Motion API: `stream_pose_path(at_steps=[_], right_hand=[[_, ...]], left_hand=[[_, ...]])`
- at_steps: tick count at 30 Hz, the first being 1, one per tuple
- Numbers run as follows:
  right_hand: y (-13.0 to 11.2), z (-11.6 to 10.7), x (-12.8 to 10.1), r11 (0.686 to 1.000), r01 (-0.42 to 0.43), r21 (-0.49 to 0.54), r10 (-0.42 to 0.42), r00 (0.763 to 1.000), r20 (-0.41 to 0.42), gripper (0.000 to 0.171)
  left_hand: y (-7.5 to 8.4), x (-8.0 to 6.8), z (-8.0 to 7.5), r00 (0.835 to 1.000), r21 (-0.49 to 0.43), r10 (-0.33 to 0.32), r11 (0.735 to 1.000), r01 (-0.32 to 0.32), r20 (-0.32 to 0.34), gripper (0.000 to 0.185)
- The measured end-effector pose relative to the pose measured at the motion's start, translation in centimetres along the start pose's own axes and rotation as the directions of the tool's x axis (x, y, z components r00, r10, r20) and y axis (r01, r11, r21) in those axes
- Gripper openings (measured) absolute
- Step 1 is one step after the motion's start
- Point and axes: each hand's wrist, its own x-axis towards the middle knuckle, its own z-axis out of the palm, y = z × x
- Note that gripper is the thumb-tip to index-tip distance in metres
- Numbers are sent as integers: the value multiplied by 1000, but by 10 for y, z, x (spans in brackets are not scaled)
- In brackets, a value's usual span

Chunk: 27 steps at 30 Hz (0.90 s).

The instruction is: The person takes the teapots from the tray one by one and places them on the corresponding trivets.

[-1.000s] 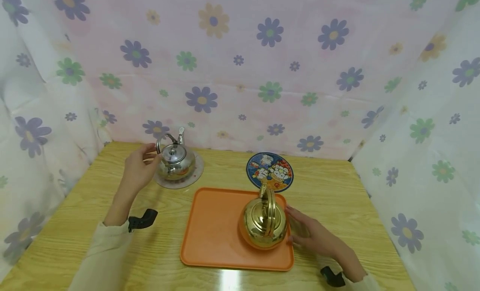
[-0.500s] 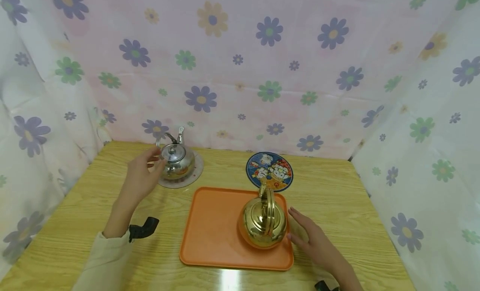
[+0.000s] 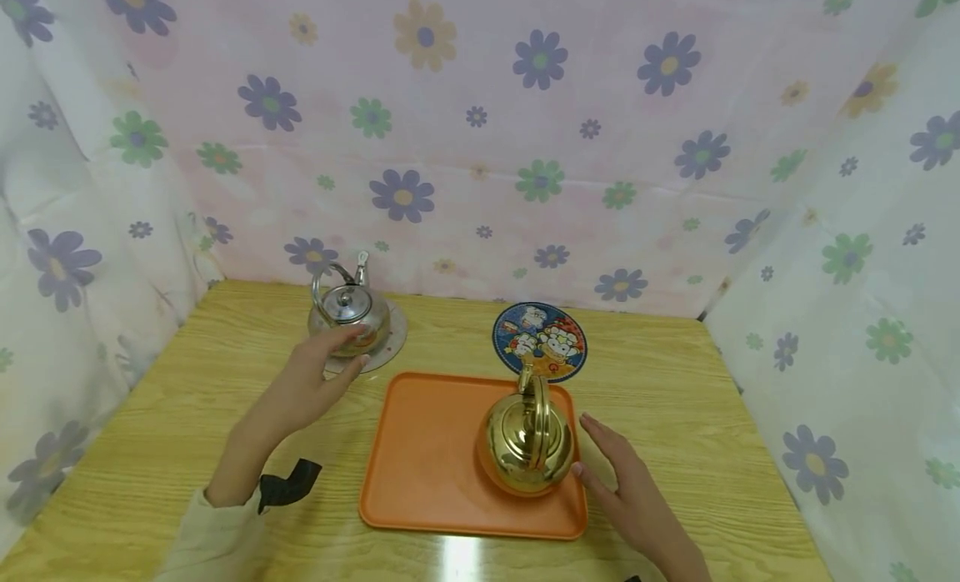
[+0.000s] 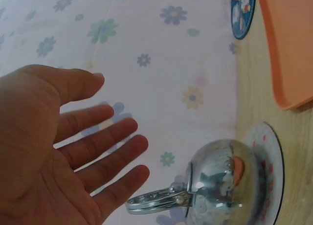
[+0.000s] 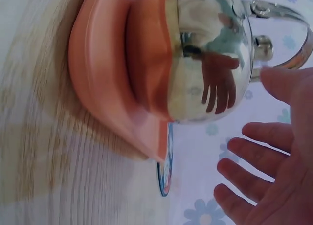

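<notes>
The left hand is spread near a round silver metal kettle. The right hand, also spread, is beside a round golden metal kettle.

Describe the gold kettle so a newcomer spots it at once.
On the wooden table lies an orange tray. The gold kettle stands on the tray's right half, beside the right hand. Its gold colour sets it apart from the silver kettle.

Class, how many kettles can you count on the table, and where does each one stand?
2. The silver kettle stands on the pale round mat at back left; the gold kettle stands on the right part of the orange tray.
</notes>
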Motion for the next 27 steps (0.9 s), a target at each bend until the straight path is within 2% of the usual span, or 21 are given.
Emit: stream_pose_path(at_steps=[3, 8, 14, 17, 20, 27], right_hand=[[-4, 2, -1, 1000, 20, 0, -20, 999, -45, 59], [-9, 5, -3, 999, 44, 24, -41, 992, -119, 60], [-18, 15, -5, 980, 114, 164, -75, 971, -228, 60], [-22, 20, -6, 962, 145, 232, -79, 959, -272, 56], [-25, 22, -7, 938, 160, 308, -73, 958, -276, 51], [-37, 27, -3, 857, 222, 466, -97, 956, -277, 47]], left_hand=[[2, -5, 6, 999, -20, 20, 1000, -19, 42, 42], [5, -13, 16, 997, -37, 41, 999, -38, 72, 45], [6, -20, 24, 990, -75, 32, 997, -23, 134, 52], [5, -23, 27, 987, -61, 34, 998, -25, 154, 52], [4, -26, 29, 985, -14, 50, 999, -48, 167, 53], [4, -30, 31, 976, 109, 100, 986, -122, 193, 56]])
